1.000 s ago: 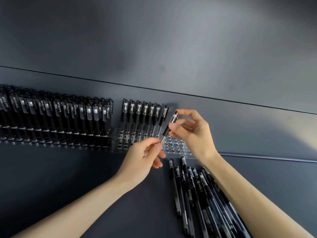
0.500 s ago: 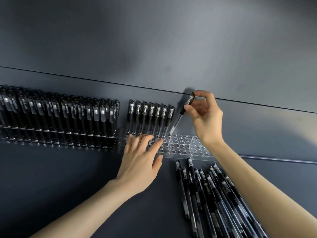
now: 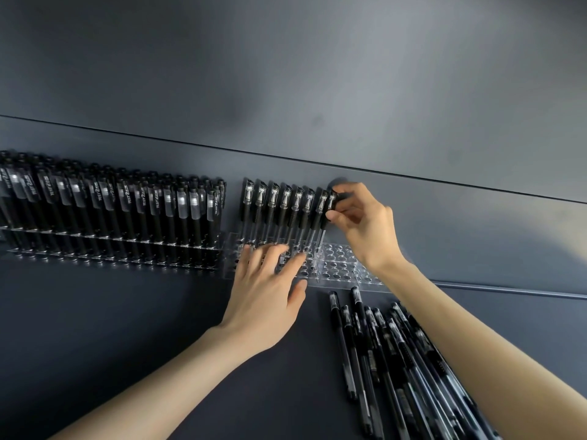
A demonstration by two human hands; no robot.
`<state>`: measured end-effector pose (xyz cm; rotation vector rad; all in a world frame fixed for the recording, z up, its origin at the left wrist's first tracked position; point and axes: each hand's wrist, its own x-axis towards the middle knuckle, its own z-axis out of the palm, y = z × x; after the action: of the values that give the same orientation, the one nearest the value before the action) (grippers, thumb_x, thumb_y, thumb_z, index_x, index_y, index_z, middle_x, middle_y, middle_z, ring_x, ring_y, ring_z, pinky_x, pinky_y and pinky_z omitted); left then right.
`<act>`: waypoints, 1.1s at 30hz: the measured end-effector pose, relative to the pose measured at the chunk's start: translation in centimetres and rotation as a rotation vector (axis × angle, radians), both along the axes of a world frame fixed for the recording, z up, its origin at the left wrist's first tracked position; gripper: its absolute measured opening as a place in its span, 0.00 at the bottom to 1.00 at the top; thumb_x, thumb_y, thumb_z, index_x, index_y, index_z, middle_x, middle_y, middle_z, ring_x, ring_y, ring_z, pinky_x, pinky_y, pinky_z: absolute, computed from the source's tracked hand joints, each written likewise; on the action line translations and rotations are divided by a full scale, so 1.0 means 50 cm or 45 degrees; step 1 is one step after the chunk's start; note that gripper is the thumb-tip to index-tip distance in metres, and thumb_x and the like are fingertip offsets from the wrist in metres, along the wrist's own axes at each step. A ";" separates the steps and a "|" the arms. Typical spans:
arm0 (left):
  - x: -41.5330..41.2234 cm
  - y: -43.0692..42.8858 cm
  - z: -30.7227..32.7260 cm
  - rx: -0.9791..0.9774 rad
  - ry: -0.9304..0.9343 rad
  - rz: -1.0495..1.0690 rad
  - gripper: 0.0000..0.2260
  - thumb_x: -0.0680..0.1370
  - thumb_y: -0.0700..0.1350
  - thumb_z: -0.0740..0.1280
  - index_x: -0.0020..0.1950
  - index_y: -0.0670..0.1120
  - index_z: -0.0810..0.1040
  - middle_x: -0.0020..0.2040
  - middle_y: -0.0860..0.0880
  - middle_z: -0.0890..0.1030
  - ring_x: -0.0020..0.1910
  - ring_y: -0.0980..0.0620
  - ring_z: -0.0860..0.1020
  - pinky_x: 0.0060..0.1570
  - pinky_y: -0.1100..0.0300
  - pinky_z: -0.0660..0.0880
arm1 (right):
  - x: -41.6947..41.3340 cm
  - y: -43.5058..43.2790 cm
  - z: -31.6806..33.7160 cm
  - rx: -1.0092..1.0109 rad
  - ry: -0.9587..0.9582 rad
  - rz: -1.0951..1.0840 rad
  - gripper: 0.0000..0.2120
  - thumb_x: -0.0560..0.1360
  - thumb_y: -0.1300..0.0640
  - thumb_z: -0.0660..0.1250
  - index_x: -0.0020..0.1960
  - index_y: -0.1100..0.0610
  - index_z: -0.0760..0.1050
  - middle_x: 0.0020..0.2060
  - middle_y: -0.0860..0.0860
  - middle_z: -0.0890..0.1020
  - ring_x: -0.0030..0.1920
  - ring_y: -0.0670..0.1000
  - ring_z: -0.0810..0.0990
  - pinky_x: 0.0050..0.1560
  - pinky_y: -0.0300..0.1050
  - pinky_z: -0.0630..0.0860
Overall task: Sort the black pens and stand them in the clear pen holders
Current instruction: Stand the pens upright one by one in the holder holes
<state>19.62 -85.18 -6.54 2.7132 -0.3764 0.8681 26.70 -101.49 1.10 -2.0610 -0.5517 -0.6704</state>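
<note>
While left grip (image 3: 266, 300) rests on holder (image 3: 341, 265), right grip (image 3: 365, 223) pinches pen (image 3: 330, 203) top.

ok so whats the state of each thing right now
left hand: open, fingers spread on the right pen holder
right hand: pinching the held pen by its cap
held pen: near upright, tip at a hole
right pen holder: partly filled, many holes empty
left pen holder: full
loose pens: lying in a pile

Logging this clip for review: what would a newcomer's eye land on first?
The right hand pinches a black pen, standing it at the row's end in the clear holder, which the left hand presses flat. A packed holder stands far left; loose pens lie bottom right.
</note>
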 end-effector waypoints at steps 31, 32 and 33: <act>-0.063 -0.054 0.052 -0.100 0.149 -0.133 0.18 0.76 0.55 0.56 0.54 0.46 0.78 0.52 0.49 0.76 0.52 0.46 0.75 0.52 0.52 0.72 | -0.080 -0.075 -0.020 -0.265 -0.120 -0.093 0.12 0.76 0.58 0.67 0.59 0.57 0.75 0.54 0.47 0.71 0.51 0.46 0.73 0.51 0.33 0.69; -0.075 -0.066 0.057 -0.106 0.229 -0.136 0.18 0.78 0.56 0.56 0.57 0.47 0.76 0.53 0.50 0.75 0.54 0.48 0.74 0.52 0.55 0.70 | -0.091 -0.087 -0.024 -0.271 -0.102 -0.084 0.10 0.76 0.58 0.67 0.57 0.57 0.76 0.53 0.47 0.72 0.51 0.45 0.73 0.51 0.31 0.69; -0.086 -0.078 0.056 -0.102 0.316 -0.130 0.17 0.79 0.57 0.56 0.59 0.48 0.74 0.55 0.52 0.74 0.56 0.50 0.73 0.52 0.58 0.69 | -0.101 -0.100 -0.030 -0.282 -0.075 -0.072 0.09 0.76 0.58 0.67 0.56 0.57 0.77 0.52 0.47 0.73 0.50 0.45 0.74 0.52 0.30 0.69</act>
<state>15.32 -89.10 -3.75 2.6584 -0.4129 0.5007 21.65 -106.48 -0.39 -2.2764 -0.6274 -0.7326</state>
